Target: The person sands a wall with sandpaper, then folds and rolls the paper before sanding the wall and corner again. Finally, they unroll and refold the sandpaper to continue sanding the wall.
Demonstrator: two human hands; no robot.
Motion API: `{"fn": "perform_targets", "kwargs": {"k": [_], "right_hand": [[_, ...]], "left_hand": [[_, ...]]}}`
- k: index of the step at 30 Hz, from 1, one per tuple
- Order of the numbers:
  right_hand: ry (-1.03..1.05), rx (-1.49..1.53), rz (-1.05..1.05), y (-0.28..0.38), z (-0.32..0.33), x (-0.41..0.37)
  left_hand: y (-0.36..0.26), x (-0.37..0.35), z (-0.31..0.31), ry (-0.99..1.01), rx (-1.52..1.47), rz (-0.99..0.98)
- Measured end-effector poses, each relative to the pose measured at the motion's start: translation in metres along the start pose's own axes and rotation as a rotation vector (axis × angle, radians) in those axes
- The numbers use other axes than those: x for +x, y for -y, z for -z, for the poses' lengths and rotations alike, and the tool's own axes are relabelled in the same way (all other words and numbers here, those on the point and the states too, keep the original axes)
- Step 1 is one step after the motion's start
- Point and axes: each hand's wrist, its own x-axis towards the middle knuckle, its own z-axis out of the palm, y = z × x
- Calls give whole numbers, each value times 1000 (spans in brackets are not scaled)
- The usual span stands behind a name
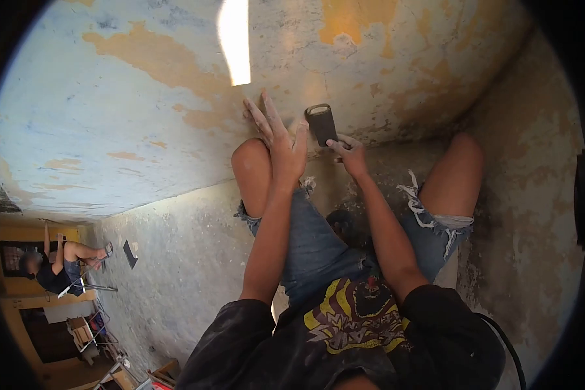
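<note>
My left hand [285, 143] is raised in front of the wall [169, 110], its dusty fingers spread and holding nothing. To its right, my right hand [350, 156] grips the lower end of a sanding block [322, 125]. The block is dark and rectangular, like sandpaper wrapped round a core, with a pale patch at its upper end. It is held up close to the wall, between my knees. The wall's pale paint is worn away in places, leaving yellowish patches.
A bright strip of light [235, 42] falls on the wall above my left hand. At far left, a person [55, 270] sits on a chair by the wall. A dark sheet [130, 255] lies on the grey floor [182, 260]. Wooden items [81, 335] stand farther back.
</note>
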Motion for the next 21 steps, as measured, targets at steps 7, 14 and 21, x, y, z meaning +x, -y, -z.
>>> {"fn": "perform_targets", "kwargs": {"k": [7, 14, 21], "right_hand": [[-110, -40, -101, -41, 5, 1], [-144, -25, -112, -39, 13, 7], [-139, -131, -110, -50, 16, -2]], "left_hand": [[4, 3, -2, -8, -24, -42], [4, 6, -4, -18, 54, -47], [0, 3, -2, -23, 29, -51]]}}
